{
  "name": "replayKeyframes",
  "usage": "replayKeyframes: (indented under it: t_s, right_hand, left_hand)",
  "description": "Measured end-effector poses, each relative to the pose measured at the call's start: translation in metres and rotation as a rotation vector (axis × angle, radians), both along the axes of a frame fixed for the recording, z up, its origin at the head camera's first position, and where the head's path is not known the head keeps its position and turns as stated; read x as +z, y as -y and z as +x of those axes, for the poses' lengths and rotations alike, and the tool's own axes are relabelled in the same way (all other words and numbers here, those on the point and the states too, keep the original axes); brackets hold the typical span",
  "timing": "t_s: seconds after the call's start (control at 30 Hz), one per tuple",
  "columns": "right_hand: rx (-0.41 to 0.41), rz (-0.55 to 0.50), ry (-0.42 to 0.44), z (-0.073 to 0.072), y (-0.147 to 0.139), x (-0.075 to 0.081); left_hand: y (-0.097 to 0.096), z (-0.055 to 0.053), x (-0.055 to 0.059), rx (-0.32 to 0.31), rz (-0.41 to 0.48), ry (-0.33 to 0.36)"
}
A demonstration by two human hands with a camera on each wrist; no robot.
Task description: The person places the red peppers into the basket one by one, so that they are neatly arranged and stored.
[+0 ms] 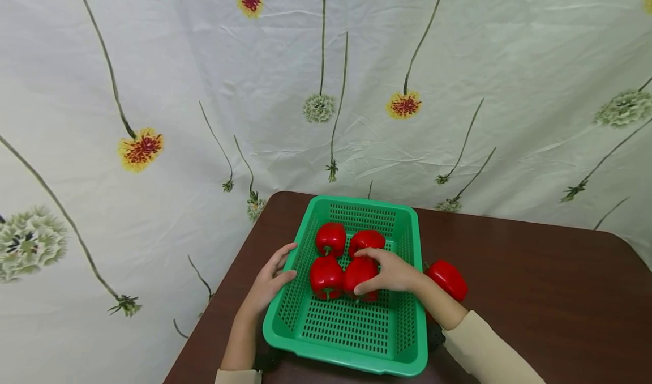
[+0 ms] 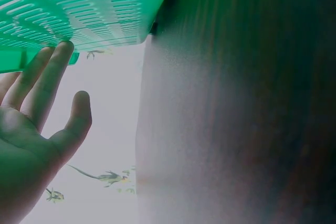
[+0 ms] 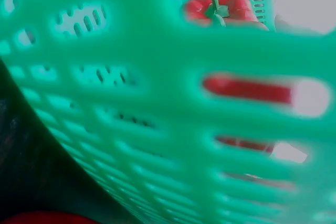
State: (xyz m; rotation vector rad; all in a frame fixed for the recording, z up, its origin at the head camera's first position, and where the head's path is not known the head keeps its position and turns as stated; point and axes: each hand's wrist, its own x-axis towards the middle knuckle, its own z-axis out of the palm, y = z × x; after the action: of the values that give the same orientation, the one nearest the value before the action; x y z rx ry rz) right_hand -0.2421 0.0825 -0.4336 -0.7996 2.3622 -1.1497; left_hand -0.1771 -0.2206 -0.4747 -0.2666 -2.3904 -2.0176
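Observation:
A green perforated plastic basket (image 1: 346, 362) stands on the table with several red bell peppers in its far half. My right hand (image 1: 391, 271) reaches over the basket's right wall, its fingers and thumb spread around the near right bell pepper (image 1: 360, 273). Beside that one lie the near left bell pepper (image 1: 326, 273), the far left one (image 1: 331, 238) and the far right one (image 1: 368, 240). At the left wall, my left hand (image 1: 270, 282) has extended fingers, with fingertips touching the basket's outside (image 2: 105, 9). The basket wall hides most of the right hand in the right wrist view.
Another red bell pepper (image 1: 448, 279) lies outside the basket on the right, partly behind my right forearm. The dark brown table (image 1: 535, 282) extends to the right. A white cloth with printed flowers (image 1: 285, 61) hangs behind the table and along its left side.

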Motion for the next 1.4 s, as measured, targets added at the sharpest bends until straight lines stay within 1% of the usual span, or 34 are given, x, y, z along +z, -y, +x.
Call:
replayKeyframes:
  t_s: [0.23,0.33,0.4,0.67,0.9,1.13,1.4]
  right_hand:
    - [0.016,0.090,-0.026,-0.0013,0.0040,-0.0038]
    - [0.017,0.096,-0.020,-0.0010,0.0051,-0.0045]
    - [0.020,0.089,-0.017,-0.0008,0.0055,-0.0045]
    - [0.045,0.046,-0.029,0.0000,0.0064,-0.0054]
    - [0.000,-0.009,-0.049,0.0003,0.0051,-0.0064]
    - [-0.031,-0.010,-0.096,0.0011,0.0039,-0.0066]
    - [-0.045,-0.034,-0.121,0.0026,0.0036,-0.0054]
  left_hand:
    - [-0.0011,0.0005,0.0004,-0.001,0.006,-0.003]
    - [-0.0012,0.0007,0.0011,-0.002,0.006,-0.004]
    - [-0.0009,0.0006,0.0021,-0.009,0.006,-0.007]
    - [-0.0010,0.0024,0.0034,0.004,-0.001,-0.001]
    - [-0.0003,0.0010,0.0014,0.004,0.003,0.006]
    - [0.0002,0.0000,0.0003,-0.002,0.002,0.003]
    - [-0.0001,-0.0007,0.0005,-0.006,0.006,-0.003]
